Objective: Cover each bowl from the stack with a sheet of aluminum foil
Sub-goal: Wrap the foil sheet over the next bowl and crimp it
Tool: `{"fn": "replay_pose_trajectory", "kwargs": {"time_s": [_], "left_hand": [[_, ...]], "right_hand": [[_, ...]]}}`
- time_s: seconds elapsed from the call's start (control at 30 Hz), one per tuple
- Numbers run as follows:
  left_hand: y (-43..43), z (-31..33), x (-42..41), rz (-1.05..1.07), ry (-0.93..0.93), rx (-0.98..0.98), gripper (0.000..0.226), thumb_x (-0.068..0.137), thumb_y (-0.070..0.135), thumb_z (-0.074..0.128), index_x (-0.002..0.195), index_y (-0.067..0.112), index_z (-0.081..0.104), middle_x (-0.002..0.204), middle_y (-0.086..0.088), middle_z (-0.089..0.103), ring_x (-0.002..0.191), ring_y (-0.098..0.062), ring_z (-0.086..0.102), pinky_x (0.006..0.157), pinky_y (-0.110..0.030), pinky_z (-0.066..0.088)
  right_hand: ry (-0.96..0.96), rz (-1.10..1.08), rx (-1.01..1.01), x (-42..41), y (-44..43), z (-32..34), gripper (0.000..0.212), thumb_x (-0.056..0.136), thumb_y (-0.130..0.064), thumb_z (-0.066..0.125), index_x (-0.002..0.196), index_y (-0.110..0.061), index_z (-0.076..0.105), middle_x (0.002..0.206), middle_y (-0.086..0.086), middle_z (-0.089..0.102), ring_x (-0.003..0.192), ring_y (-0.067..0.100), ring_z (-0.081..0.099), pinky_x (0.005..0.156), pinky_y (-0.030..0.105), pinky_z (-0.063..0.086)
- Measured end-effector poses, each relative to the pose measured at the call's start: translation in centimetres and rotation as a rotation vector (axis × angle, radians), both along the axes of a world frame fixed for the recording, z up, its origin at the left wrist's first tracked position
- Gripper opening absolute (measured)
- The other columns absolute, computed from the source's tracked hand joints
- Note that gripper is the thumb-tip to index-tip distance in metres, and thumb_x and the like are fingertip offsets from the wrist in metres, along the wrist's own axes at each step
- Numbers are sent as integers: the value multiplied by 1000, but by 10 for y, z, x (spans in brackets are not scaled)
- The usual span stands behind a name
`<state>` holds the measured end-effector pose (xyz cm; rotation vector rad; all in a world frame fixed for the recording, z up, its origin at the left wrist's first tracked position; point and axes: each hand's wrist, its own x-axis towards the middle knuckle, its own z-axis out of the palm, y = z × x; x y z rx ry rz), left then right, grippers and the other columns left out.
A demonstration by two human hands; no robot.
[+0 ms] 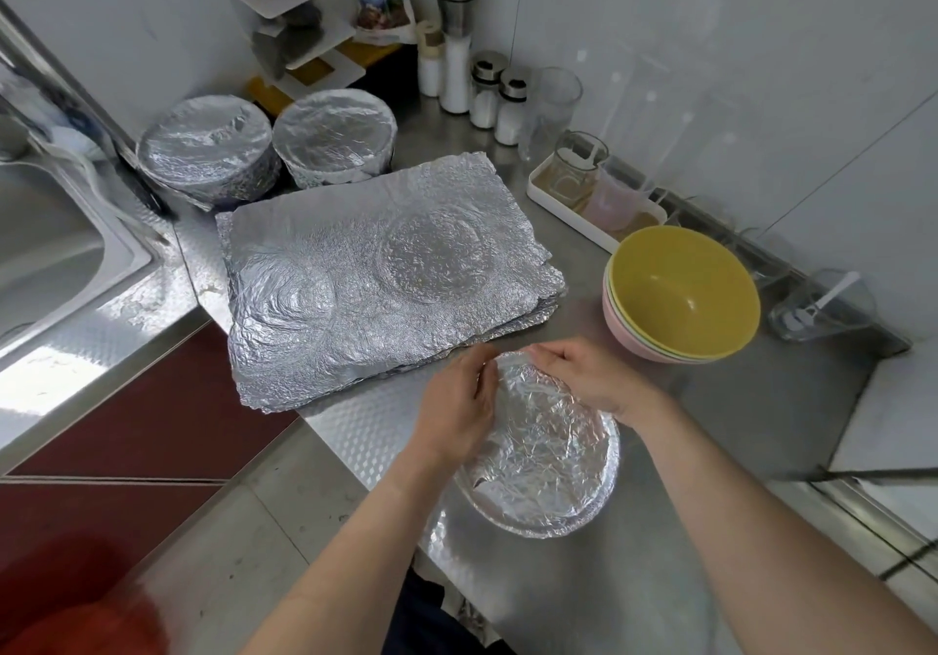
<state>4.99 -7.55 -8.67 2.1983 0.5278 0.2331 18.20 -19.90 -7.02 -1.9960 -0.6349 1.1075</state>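
At the near end of the steel counter (710, 451), left hand (459, 400) and right hand (583, 375) side by side on the far rim of the foil-wrapped bowl (548, 466), fingers of both curled over that rim and pinching the foil down. Just beyond the fingertips, a pile of foil sheets (391, 274), its near edge close to the left hand. To the right, near but apart, a stack of bare bowls (680, 299), yellow on top, mouths up. Behind the sheets, one covered bowl (208, 147) and a second covered bowl (335, 139) side by side. Along the right wall, a white tray (538, 192) of glass cups; at the back, shakers (487, 91); far left, a sink (51, 248).

Wrapped bowl upright, mouth up, round, so no long axis. Sheets flat, long side running from near left to far right.

Counter's front edge just left of the wrapped bowl, under the left wrist. Bare steel to its right and nearer side.
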Motion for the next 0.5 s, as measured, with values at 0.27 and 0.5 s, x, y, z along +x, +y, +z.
{"fn": "replay_pose_trajectory", "kwargs": {"time_s": [0.27, 0.5], "left_hand": [[2, 2, 2, -41, 47, -45, 29, 103, 19, 43, 124, 13, 63, 74, 1, 65, 65, -23, 61, 65, -36, 50], [7, 6, -7, 46, 135, -251, 38, 105, 28, 38, 136, 15, 54, 102, -7, 70, 79, -12, 61, 79, -31, 49]], "right_hand": [[-27, -91, 10, -4, -9, -8, 39, 100, -33, 44, 120, -6, 64, 65, -12, 53, 52, -5, 43, 47, 8, 34], [8, -221, 79, -11, -22, -4, 25, 100, -32, 42, 107, -21, 64, 68, -10, 59, 64, -5, 54, 60, 10, 39]]}}
